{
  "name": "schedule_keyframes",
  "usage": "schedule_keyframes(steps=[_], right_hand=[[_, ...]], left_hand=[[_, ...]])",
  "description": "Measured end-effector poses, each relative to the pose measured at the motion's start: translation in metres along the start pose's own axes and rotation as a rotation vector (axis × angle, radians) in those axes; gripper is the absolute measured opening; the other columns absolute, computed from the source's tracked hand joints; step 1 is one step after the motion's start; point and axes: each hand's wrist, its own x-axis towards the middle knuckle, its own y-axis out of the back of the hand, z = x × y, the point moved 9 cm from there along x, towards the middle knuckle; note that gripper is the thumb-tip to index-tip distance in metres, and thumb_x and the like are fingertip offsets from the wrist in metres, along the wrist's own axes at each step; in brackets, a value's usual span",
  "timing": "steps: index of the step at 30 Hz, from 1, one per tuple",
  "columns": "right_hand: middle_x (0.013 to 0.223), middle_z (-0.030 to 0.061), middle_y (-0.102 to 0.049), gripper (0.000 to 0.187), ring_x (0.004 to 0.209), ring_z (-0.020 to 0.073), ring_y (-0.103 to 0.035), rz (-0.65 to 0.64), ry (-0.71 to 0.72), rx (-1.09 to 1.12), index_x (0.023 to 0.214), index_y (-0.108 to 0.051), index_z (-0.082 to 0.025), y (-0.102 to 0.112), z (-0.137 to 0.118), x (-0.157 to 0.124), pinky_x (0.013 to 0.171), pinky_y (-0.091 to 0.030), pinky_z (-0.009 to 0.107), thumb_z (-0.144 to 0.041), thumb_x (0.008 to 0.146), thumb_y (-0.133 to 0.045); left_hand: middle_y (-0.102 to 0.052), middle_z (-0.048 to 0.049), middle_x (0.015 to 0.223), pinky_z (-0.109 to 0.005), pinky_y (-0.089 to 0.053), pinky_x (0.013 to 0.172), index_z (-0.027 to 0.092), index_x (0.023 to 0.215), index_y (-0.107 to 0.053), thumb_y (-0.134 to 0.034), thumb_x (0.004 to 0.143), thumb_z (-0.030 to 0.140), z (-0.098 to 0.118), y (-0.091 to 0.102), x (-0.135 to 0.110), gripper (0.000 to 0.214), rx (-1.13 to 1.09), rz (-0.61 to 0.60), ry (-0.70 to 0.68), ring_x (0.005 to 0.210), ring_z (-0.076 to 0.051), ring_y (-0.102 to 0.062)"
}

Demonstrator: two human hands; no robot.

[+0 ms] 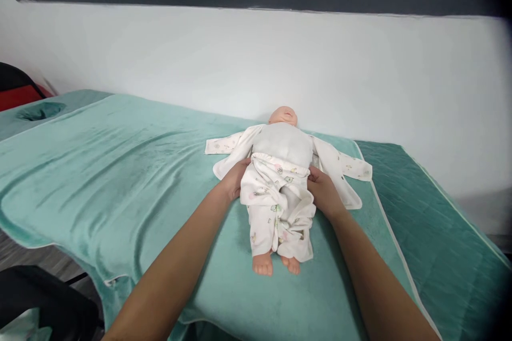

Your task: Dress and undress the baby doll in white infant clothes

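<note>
Presently left hand (pixel 237 180), right hand (pixel 325 192) at trousers (pixel 264 192) (doll (pixel 282 143) supine).

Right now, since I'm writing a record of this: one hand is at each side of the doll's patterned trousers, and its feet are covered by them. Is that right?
Not quite: the doll's feet are bare and stick out below the patterned trousers, as the head view shows. The left hand and right hand are indeed at either side.
</note>
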Motion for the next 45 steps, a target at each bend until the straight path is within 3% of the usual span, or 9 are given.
schedule_keyframes(steps=[4, 9, 15, 20, 25, 28, 34, 41, 45], right_hand=[[0.073, 0.0002, -0.067, 0.018, 0.066, 0.0199, -0.059, 0.115, -0.017, -0.058, 0.091, -0.057, -0.023, 0.012, 0.004, 0.002, 0.060, -0.044, 0.030, -0.031, 0.075, -0.062], [0.091, 0.0074, -0.072, 0.022, 0.085, 0.0257, -0.063, 0.162, 0.054, -0.178, 0.098, -0.059, -0.021, 0.015, -0.001, 0.005, 0.072, -0.046, 0.034, -0.030, 0.078, -0.062], [0.079, 0.0039, -0.069, 0.018, 0.075, 0.0239, -0.060, 0.241, 0.069, -0.378, 0.094, -0.062, -0.024, 0.023, 0.001, 0.002, 0.065, -0.040, 0.032, -0.031, 0.082, -0.052], [0.082, 0.0037, -0.068, 0.023, 0.073, 0.0222, -0.058, 0.383, 0.066, -0.382, 0.100, -0.062, -0.024, 0.041, 0.005, -0.002, 0.066, -0.040, 0.032, -0.030, 0.083, -0.047], [0.091, 0.0045, -0.066, 0.020, 0.084, 0.0216, -0.059, 0.312, 0.158, -0.237, 0.099, -0.061, -0.022, 0.033, -0.005, -0.003, 0.074, -0.044, 0.032, -0.030, 0.081, -0.054], [0.094, 0.0035, -0.061, 0.017, 0.087, 0.0201, -0.057, 0.316, 0.317, -0.140, 0.097, -0.059, -0.023, 0.035, -0.025, -0.012, 0.077, -0.046, 0.031, -0.025, 0.080, -0.057], [0.096, 0.0029, -0.055, 0.009, 0.091, 0.0203, -0.052, 0.160, 0.509, -0.222, 0.096, -0.058, -0.025, 0.023, -0.054, -0.025, 0.086, -0.043, 0.036, -0.030, 0.089, -0.061], [0.104, 0.0050, -0.055, 0.011, 0.103, 0.0237, -0.052, 0.050, 0.609, -0.334, 0.089, -0.058, -0.024, 0.007, -0.065, -0.023, 0.094, -0.039, 0.040, -0.030, 0.088, -0.066], [0.093, 0.0021, -0.058, 0.012, 0.088, 0.0189, -0.054, -0.047, 0.487, -0.223, 0.087, -0.056, -0.023, 0.006, -0.053, -0.009, 0.081, -0.041, 0.032, -0.033, 0.092, -0.060]], left_hand=[[-0.075, -0.0106, 0.087, -0.044, -0.056, 0.089, 0.016, 0.106, -0.070, -0.061, 0.080, 0.048, -0.010, -0.010, 0.002, 0.042, -0.149, -0.094, 0.119, 0.090, -0.028, -0.071], [-0.076, -0.0089, 0.090, -0.043, -0.056, 0.086, 0.017, 0.103, -0.071, -0.068, 0.073, 0.036, -0.004, -0.004, -0.002, 0.036, -0.175, 0.001, 0.050, 0.089, -0.028, -0.070], [-0.075, -0.0096, 0.093, -0.041, -0.054, 0.087, 0.014, 0.098, -0.073, -0.061, 0.077, 0.046, 0.005, -0.005, -0.006, 0.040, -0.093, 0.023, -0.100, 0.094, -0.027, -0.068], [-0.074, -0.0066, 0.093, -0.037, -0.051, 0.086, 0.014, 0.092, -0.070, -0.064, 0.070, 0.027, 0.014, 0.004, -0.010, 0.026, 0.068, 0.166, -0.201, 0.088, -0.024, -0.066], [-0.069, -0.0049, 0.093, -0.031, -0.050, 0.081, 0.016, 0.095, -0.065, -0.060, 0.075, 0.020, 0.022, 0.022, -0.019, 0.021, 0.210, 0.369, -0.306, 0.085, -0.018, -0.062], [-0.067, -0.0038, 0.098, -0.029, -0.050, 0.084, 0.020, 0.100, -0.064, -0.061, 0.081, 0.023, 0.031, 0.030, -0.031, 0.020, 0.241, 0.440, -0.417, 0.089, -0.016, -0.062], [-0.057, -0.0054, 0.116, -0.031, -0.047, 0.094, 0.025, 0.104, -0.068, -0.060, 0.089, 0.030, 0.053, 0.008, -0.043, 0.018, 0.469, 0.250, -0.643, 0.111, -0.018, -0.056], [-0.047, -0.0077, 0.132, -0.037, -0.033, 0.113, 0.023, 0.100, -0.064, -0.066, 0.083, 0.025, 0.051, -0.001, -0.034, 0.017, 0.649, 0.152, -0.609, 0.130, -0.022, -0.044], [-0.048, -0.0051, 0.142, -0.034, -0.037, 0.107, 0.021, 0.087, -0.059, -0.063, 0.084, 0.025, 0.056, -0.009, -0.033, 0.007, 0.653, 0.027, -0.564, 0.132, -0.022, -0.045]])
